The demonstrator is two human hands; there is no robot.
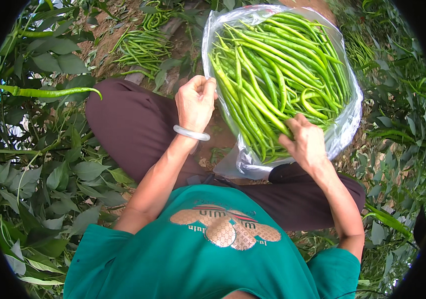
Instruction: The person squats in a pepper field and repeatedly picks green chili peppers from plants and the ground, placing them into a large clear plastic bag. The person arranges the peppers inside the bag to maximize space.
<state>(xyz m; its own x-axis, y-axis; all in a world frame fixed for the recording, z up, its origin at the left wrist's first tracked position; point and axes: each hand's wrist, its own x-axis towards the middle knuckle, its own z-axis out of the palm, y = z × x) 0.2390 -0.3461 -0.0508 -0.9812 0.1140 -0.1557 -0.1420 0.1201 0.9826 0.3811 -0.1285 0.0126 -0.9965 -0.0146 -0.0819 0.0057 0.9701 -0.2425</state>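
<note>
A clear plastic bag (351, 112) full of long green chili peppers (272, 71) stands on the ground in front of me, its mouth wide open. My left hand (196, 102), with a pale bangle at the wrist, pinches the bag's left rim between thumb and fingers. At the near right side of the heap, my right hand (305, 140) has its fingers down among the peppers. The fingertips are partly hidden, and I cannot make out whether they grip a pepper or only touch the pile.
A loose pile of green peppers (143, 50) lies on the soil beyond my left knee. More peppers (358, 48) lie at the far right. Leafy pepper plants (59, 175) crowd both sides, and one long pepper (48, 92) hangs near my left knee.
</note>
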